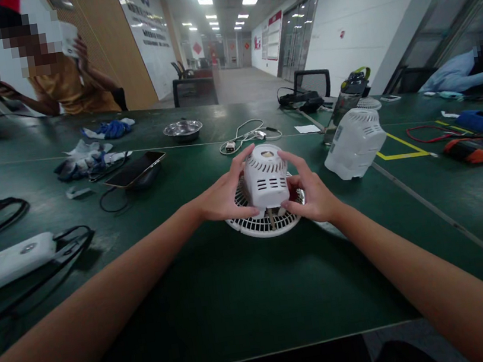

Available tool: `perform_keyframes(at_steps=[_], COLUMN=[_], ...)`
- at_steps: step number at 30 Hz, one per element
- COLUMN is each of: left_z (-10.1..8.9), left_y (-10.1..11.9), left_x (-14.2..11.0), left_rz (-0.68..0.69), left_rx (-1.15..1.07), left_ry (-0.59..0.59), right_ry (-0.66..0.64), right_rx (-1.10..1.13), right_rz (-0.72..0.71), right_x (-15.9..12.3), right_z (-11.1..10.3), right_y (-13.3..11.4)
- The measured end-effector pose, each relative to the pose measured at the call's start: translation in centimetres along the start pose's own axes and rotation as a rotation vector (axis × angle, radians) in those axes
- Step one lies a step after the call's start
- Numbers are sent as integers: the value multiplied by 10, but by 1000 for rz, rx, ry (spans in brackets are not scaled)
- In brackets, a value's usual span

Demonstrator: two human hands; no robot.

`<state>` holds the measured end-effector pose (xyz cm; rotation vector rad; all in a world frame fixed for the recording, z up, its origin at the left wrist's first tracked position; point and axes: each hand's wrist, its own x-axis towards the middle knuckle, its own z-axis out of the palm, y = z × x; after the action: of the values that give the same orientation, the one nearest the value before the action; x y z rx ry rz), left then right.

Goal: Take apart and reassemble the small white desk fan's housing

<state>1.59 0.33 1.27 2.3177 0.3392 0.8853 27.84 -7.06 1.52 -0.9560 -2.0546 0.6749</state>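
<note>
Between my two hands is a white vented motor housing, with slots around its rounded top and across its front. My left hand grips its left side, thumb low and fingers up near the top. On the opposite side my right hand holds it the same way. Beneath the housing, a round white fan grille lies on the green table; the housing hides its middle. Whether the two parts are joined, I cannot tell. Behind them a white USB cable is loosely coiled.
To the right stand a translucent white plastic casing and a dark bottle. Further right lies an orange multimeter. At left are a phone, gloves and a white power strip. A metal bowl sits behind. Two people sit across.
</note>
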Motion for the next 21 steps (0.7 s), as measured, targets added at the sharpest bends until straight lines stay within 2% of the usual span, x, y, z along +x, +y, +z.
perform_keyframes(at_steps=[7, 21], left_z=[6, 5], left_y=[-1, -2], left_x=[1, 1], left_rz=[93, 90], left_rx=[193, 206], left_ry=[79, 82], right_ry=[-45, -45], right_rx=[-39, -63], right_rz=[24, 55], right_x=[1, 4], right_z=[-2, -2], right_y=[-5, -15])
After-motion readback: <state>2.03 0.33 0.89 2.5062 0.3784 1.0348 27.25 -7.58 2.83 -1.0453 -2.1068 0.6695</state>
